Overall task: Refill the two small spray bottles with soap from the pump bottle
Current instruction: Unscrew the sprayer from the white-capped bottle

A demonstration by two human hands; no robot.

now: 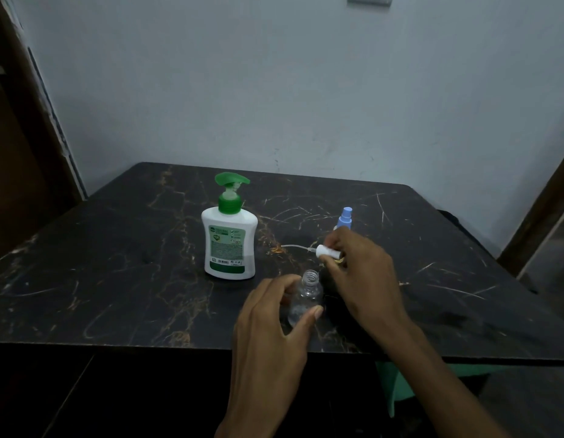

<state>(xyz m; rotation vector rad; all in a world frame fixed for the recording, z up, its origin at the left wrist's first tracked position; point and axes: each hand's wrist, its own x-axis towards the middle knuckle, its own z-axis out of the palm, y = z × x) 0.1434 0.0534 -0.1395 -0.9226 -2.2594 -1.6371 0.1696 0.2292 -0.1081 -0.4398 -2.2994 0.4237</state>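
Your left hand point(274, 314) grips a small clear spray bottle point(306, 298), uncapped and upright on the dark marbled surface point(116, 263). Your right hand point(362, 273) pinches its white sprayer cap point(326, 251) in its fingers, dip tube pointing left. The green-topped pump bottle point(230, 238) stands just behind; a blue-capped spray bottle point(345, 218) stands behind your right hand.

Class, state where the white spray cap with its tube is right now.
Head view: right hand holds the spray cap above the table, right of the pump bottle.
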